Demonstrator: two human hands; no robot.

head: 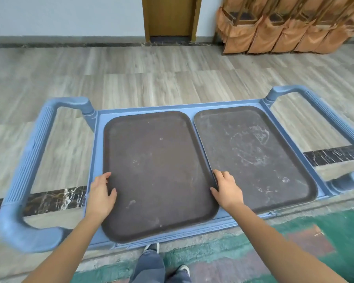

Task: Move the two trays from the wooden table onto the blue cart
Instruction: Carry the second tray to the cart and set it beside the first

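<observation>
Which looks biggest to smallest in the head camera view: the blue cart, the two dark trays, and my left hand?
1. Blue cart, largest; it holds both trays.
2. Left tray and right tray: the left looks bigger, but it lies nearer the camera, so I won't rank them.
3. Left hand, smallest.

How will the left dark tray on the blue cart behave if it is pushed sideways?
The left tray looks rigid and flat, so it would probably slide as one piece. It nearly touches the right tray and the blue cart has a raised rim, so it likely stops quickly.
</observation>
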